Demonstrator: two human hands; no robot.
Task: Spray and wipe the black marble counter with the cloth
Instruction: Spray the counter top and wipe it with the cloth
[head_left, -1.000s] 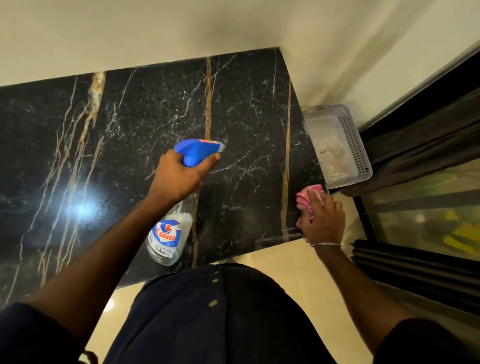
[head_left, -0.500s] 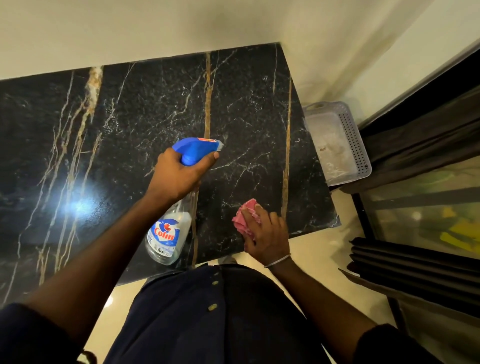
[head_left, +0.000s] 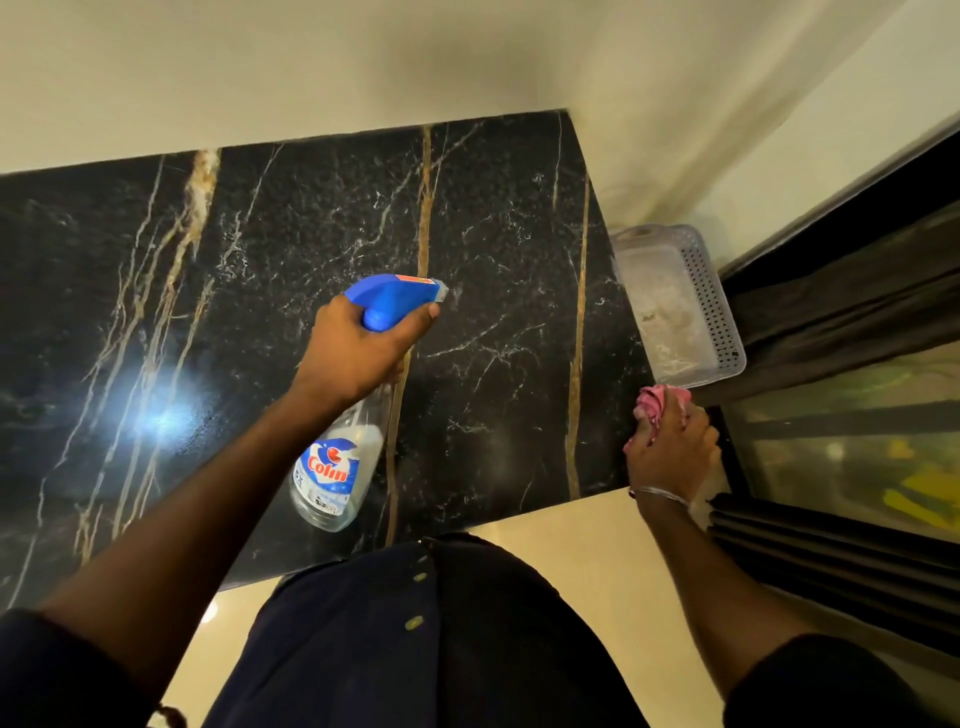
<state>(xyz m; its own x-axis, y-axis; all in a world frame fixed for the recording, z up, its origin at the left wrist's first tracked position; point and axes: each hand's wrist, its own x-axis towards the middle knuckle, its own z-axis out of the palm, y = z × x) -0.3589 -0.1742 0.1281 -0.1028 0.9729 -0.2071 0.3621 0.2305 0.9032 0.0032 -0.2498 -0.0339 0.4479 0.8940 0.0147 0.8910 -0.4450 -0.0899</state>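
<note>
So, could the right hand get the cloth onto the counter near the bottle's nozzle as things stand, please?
Probably yes: the right hand grips the cloth at the counter's right edge, and the bare marble between it and the spray bottle in the left hand holds nothing.

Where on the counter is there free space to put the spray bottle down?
The counter is bare from the wall to the front edge, left of the spray bottle. It is crowded only at the right end, by the basket and the cloth.

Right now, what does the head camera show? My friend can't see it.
A left hand aims a blue-topped spray bottle over a black marble counter. The right hand has a grip on a pink cloth at the counter's right edge, beside a basket.
</note>
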